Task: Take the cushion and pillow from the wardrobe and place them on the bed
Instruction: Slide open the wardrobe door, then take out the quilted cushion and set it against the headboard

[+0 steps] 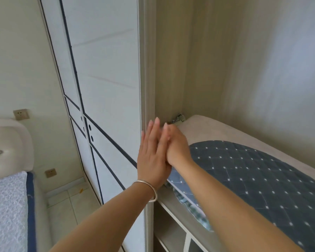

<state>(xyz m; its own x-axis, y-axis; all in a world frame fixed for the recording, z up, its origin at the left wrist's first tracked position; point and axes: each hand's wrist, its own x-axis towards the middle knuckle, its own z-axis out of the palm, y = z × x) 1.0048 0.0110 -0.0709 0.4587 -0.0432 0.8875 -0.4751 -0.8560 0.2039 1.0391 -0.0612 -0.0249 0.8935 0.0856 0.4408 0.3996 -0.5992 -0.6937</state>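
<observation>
Hands: left hand (pixel 153 155) and right hand (pixel 176 144) are held palm to palm, fingers straight, nothing gripped
Cushion: blue quilted cushion (pixel 258 179) is laid on the wardrobe shelf (pixel 169 206), atop a beige pillow (pixel 216 130)
Bearing: both items are found just right of the hands, the right hand nearer and touching or just over the cushion's near end
Long axis: run along the shelf, away to the right
Bed: bed (pixel 7 206) is seen well apart, lower left
</observation>
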